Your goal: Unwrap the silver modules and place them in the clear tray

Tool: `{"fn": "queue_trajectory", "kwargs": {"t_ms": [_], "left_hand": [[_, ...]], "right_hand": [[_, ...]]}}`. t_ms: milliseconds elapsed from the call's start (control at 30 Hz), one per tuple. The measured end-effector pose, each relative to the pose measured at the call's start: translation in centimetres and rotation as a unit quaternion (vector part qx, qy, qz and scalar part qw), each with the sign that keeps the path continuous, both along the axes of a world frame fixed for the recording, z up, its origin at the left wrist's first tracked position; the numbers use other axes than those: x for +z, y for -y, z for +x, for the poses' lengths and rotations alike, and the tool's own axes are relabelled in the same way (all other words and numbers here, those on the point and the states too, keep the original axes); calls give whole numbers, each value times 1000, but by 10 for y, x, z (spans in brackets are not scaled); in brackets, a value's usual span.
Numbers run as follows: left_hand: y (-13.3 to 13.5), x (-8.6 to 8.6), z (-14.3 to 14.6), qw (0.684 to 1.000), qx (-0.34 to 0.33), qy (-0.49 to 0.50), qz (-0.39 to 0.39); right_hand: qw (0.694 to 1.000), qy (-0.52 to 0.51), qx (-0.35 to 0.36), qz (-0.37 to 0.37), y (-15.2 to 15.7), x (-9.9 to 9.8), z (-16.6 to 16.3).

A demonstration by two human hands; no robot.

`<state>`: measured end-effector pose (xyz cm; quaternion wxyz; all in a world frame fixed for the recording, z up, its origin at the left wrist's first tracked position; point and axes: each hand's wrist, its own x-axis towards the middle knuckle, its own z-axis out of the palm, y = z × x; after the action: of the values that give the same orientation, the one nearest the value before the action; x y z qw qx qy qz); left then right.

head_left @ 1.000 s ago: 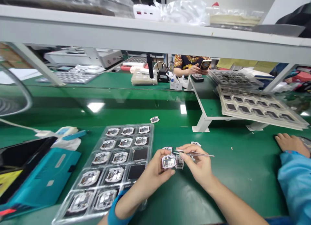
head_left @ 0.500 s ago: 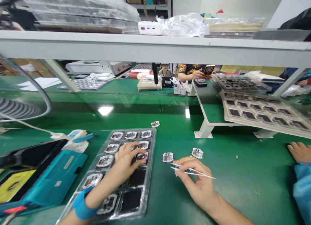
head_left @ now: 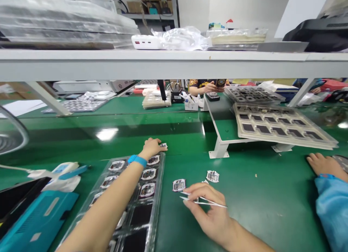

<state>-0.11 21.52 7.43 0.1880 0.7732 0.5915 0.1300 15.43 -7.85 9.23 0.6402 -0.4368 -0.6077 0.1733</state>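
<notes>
My left hand reaches past the far end of the clear plastic tray and closes over a small square part lying on the green mat. A blue band wraps that wrist. The tray holds several small square parts in its pockets, with dark pockets nearer me. My right hand rests on the mat and pinches metal tweezers that point left. Two loose square parts lie just beyond its fingers.
A teal box and a white device sit at the left. A raised white stand carries stacked trays at the right. Another person's hand and blue sleeve lie at the right edge. A person across the bench holds a phone.
My left hand left the tray's pockets and stretched forward to the loose part beyond the tray. Earlier it held a part near the tweezers. My right hand stayed with the tweezers.
</notes>
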Motion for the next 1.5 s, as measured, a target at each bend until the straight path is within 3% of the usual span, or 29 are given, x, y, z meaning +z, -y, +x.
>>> {"fn": "queue_trajectory", "kwargs": {"t_ms": [133, 233, 333, 467, 567, 667, 967, 1133, 1367, 1500], "left_hand": [[-1, 2, 0, 998, -16, 58, -10], [19, 10, 2, 990, -47, 135, -15], [63, 20, 6, 970, -105, 212, -51], [145, 34, 3, 924, -180, 308, -139], [194, 38, -6, 891, -169, 359, -221], [217, 32, -12, 864, -129, 402, -273], [227, 13, -20, 830, -49, 449, -327], [228, 9, -22, 808, -19, 459, -369], [229, 10, -22, 784, 7, 488, -384], [229, 8, -21, 791, -4, 482, -377]], "right_hand": [[1000, -14, 0, -4, -1, 1, 1], [999, -47, -4, -22, 0, -1, 1], [993, -105, -5, -51, -2, -6, 2], [966, -232, 37, -108, -9, -14, 4], [949, -272, 61, -148, -13, -19, 3], [944, -267, 72, -180, -15, -24, -1], [938, -246, 94, -227, -18, -29, -2], [909, -268, 119, -297, -19, -31, 0], [958, -213, 46, -189, -15, -33, -10], [964, -194, 36, -178, -14, -36, -13]]}}
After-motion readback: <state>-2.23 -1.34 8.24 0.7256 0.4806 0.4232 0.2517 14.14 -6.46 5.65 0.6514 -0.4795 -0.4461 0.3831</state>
